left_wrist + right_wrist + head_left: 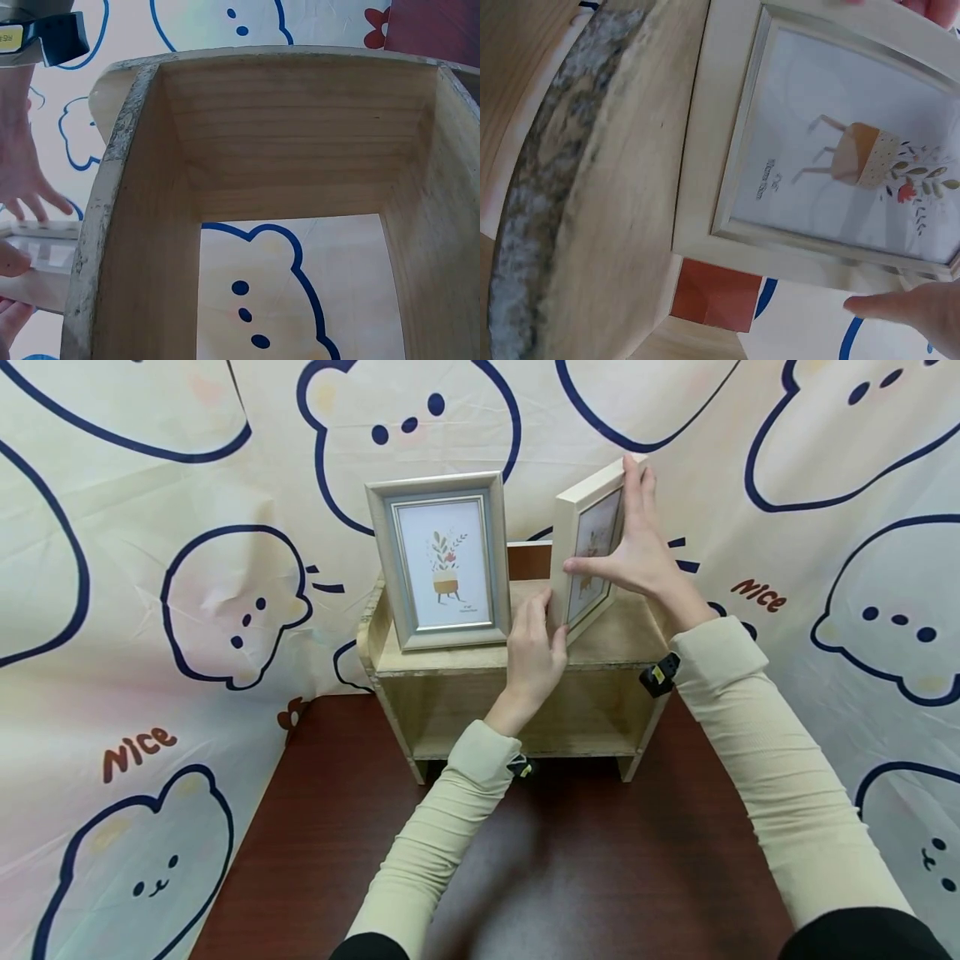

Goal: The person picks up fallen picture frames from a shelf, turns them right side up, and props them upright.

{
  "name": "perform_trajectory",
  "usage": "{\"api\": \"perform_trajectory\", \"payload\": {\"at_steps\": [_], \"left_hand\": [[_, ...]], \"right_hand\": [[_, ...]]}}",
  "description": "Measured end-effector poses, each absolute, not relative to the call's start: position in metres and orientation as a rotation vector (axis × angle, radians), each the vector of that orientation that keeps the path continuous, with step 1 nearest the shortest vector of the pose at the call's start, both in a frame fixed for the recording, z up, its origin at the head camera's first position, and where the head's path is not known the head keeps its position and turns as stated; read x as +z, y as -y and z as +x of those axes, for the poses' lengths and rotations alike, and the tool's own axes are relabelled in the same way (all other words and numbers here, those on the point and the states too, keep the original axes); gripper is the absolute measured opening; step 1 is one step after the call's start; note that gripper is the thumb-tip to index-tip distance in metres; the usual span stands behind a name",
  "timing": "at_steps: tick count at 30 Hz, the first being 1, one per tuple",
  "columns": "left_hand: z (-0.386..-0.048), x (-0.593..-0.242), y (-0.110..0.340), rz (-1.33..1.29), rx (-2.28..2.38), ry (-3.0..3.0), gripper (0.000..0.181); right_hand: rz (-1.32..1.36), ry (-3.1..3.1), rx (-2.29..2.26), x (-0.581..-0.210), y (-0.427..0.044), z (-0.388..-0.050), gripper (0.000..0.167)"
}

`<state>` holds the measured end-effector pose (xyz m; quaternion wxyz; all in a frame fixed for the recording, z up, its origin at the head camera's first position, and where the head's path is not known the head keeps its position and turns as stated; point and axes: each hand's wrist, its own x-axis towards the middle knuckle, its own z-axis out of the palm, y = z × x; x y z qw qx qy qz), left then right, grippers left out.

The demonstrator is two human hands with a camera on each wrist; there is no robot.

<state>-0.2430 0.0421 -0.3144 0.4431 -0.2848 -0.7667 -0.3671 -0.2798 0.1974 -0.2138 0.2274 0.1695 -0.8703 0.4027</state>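
On top of a small wooden shelf (pixel 472 662) stands a cream picture frame (pixel 564 539) turned at an angle, its print of a potted plant facing right. My right hand (pixel 645 547) spans the frame's upper part, thumb on the near left edge and fingers at the far top corner. Lower down, my left hand (pixel 534 652) grips the near bottom corner between thumb and fingers. The right wrist view shows the print (pixel 847 157) up close, with the right thumb (pixel 900 304) along one edge. To the left, a silver-grey picture frame (pixel 442 560) leans upright on the shelf.
The shelf has an open lower compartment (pixel 465 718) and raised side panels. It stands on a dark red-brown table (pixel 337 843), close to a backdrop cloth (pixel 247 468) printed with cartoon bears.
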Motion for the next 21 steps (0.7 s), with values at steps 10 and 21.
{"api": "perform_trajectory", "payload": {"at_steps": [10,21], "left_hand": [[-0.241,-0.319,-0.045,-0.738,-0.884,1.865,0.046],[-0.254,-0.309,-0.036,-0.879,-1.250,1.754,0.017]], "right_hand": [[0.693,2.265,1.229,-0.217,-0.206,-0.293,0.122],[0.878,2.216,1.552,-0.209,-0.204,-0.285,0.120]]}}
